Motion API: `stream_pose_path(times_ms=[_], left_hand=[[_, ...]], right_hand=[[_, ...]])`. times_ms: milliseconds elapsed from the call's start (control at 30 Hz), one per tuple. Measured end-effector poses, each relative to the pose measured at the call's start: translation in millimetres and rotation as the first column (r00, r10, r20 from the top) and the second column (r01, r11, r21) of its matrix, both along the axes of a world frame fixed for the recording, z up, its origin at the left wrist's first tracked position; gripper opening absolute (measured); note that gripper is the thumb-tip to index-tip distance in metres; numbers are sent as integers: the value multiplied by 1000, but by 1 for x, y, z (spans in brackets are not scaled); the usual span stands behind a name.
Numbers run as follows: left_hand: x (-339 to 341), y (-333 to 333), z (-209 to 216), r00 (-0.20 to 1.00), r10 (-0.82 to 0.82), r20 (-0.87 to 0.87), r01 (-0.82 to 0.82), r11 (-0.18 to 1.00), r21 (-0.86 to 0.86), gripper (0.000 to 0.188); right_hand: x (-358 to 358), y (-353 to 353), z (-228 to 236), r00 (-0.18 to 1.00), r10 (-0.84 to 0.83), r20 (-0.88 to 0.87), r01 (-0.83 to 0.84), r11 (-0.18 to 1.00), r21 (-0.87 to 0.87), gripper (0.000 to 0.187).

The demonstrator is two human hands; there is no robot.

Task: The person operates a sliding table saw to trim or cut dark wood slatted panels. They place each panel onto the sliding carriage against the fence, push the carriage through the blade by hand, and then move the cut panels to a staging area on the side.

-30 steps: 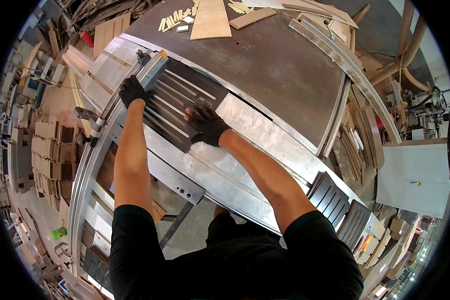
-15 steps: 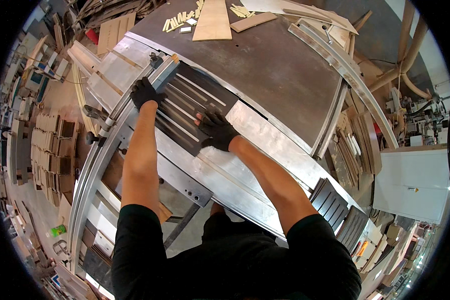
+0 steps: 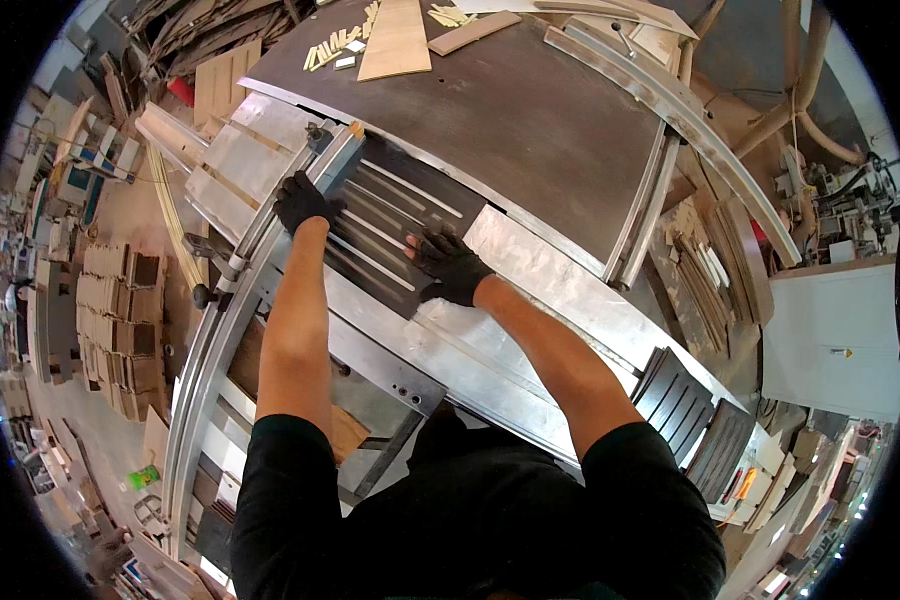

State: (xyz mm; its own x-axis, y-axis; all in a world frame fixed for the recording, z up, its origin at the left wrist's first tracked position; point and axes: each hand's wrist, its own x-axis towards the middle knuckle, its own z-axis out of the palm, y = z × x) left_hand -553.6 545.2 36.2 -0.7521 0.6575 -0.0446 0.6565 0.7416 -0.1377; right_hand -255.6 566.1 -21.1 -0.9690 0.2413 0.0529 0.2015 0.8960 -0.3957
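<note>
A dark panel (image 3: 378, 283) with several long parallel slots lies flat on a silver sliding table (image 3: 560, 255). Its far-left edge meets a metal fence (image 3: 338, 150). My left hand (image 3: 302, 203), in a black glove with bare fingertips, is closed over the fence beside the panel's left edge; part of its grip is hidden. Flat on the panel's right part rests my right hand (image 3: 450, 262), gloved alike, fingers spread.
A dark machine table (image 3: 540, 120) lies beyond, bearing a plywood board (image 3: 395, 45) and small yellowish sticks (image 3: 322, 52). Slotted dark panels (image 3: 673, 400) are stacked at right. A curved-looking rail (image 3: 685, 110) crosses the far right. Stacked boards (image 3: 120, 325) stand at left.
The panel, fence and both hands have moved together rightward along the dark table's edge. My hands keep the same positions on them. The whole view has also shifted slightly.
</note>
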Motion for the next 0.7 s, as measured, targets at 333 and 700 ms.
stream_pose_path(times_ms=[333,700], left_hand=[[-1,5,3,1000,1,12,0,993,-119,105],[3,9,-7,1000,4,-9,-5,993,-119,109]], right_hand=[[3,1,5,999,-10,-48,9,1000,-26,89],[10,0,-2,997,-52,-65,48,997,-65,86]])
